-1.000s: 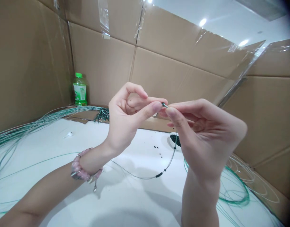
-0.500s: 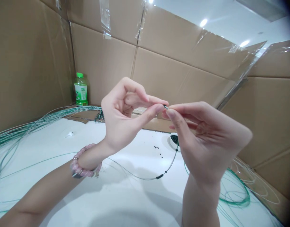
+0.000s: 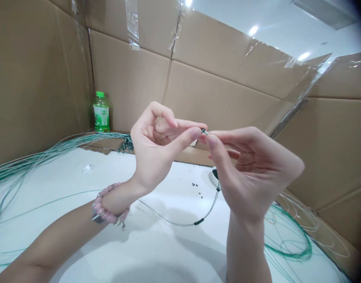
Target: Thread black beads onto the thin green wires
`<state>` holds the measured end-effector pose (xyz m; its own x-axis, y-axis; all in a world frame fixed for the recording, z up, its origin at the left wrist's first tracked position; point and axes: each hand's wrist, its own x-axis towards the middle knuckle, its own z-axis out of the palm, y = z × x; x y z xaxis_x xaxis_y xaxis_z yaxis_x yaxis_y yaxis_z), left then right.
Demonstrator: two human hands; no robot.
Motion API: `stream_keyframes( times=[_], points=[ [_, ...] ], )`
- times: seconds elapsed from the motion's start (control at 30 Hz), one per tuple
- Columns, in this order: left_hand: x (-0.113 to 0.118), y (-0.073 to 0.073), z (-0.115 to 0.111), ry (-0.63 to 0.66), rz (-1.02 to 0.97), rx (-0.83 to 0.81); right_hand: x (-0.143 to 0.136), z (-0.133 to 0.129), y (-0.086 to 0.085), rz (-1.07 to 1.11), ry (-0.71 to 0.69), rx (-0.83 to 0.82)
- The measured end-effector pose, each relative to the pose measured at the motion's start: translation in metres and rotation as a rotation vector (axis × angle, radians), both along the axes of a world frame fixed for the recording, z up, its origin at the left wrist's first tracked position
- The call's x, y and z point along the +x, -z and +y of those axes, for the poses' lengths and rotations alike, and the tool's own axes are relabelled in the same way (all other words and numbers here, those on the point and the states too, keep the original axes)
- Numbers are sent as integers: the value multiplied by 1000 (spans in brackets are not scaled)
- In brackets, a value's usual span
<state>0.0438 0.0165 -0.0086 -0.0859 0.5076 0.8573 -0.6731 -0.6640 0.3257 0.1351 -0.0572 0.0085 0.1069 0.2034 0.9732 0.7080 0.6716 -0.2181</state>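
Observation:
My left hand pinches a tiny black bead between thumb and forefinger, up in front of me. Thumb and forefinger of my right hand are pressed together on the pale green tip of a thin cord, right against the bead. Both sets of fingertips nearly touch. Below them the cord hangs in a loop over the white table. A short row of black beads sits on it, with another dark bead higher up beside my right hand. Fingers hide part of the cord.
A white bowl of black beads is partly behind my right hand. Loose beads lie left of it. Green strands spread at left, a green coil at right. A green bottle stands by the cardboard wall.
My right hand has shifted slightly left, and my left hand slightly right and down. On the hanging cord, a lone bead now sits against the row. The pinch on bead and tip stays.

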Motion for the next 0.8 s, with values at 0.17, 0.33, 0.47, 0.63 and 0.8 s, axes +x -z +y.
stream_keyframes(
  times=[0.17,0.33,0.47,0.63,0.8],
  points=[
    [0,0,0,36,7,35,1,-1,0,5,14,-2],
    [0,0,0,-3,14,39,1,1,1,-7,27,8],
    [-1,0,2,16,47,45,2,2,2,-10,33,41],
    [-2,-2,3,22,67,67,3,0,2,-25,36,9],
    [-3,-3,7,-13,51,77,2,1,2,0,20,-1]
  ],
)
